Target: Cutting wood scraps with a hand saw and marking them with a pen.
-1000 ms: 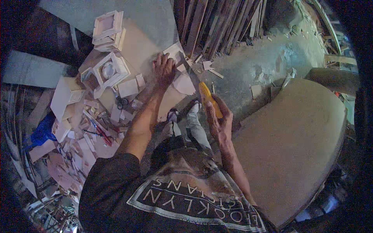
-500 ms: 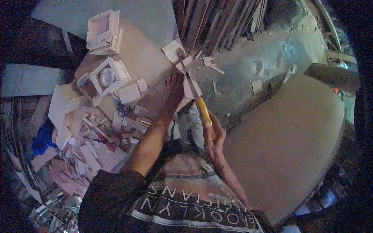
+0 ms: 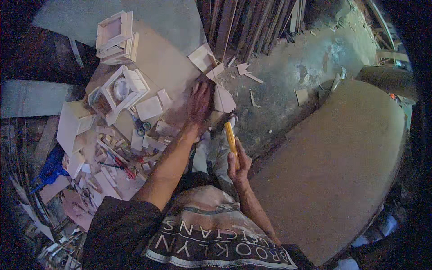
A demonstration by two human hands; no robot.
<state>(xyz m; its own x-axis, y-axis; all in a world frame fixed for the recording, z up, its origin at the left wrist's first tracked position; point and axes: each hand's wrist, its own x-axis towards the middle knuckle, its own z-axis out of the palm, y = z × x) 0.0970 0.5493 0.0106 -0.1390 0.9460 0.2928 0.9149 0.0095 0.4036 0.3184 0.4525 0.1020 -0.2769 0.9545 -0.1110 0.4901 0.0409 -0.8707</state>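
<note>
My left hand (image 3: 200, 100) lies with fingers stretched out on the workbench board (image 3: 159, 49), beside a pale, irregular wood piece (image 3: 224, 101). Beyond it sits a small square wood piece (image 3: 201, 57). My right hand (image 3: 238, 162) grips the yellow handle (image 3: 230, 134) of a tool near the board's right side; its blade is not distinct now. To the left of my left hand lie black scissors (image 3: 144, 128), small loose boards (image 3: 148, 108) and a pale wooden frame with a round white part inside (image 3: 119, 92).
Stacked frames (image 3: 114, 40), a wooden box (image 3: 75, 123), scraps with red-handled tools (image 3: 126, 168) and blue material (image 3: 51, 166) crowd the left. Long planks (image 3: 243, 22) stand at the back above the littered concrete floor (image 3: 306, 63). A large curved board (image 3: 328, 175) fills the right.
My left hand has slid downward and right from the square piece. My right hand swung the long blade up across the board's edge, then drew the handle back lower toward my body.
</note>
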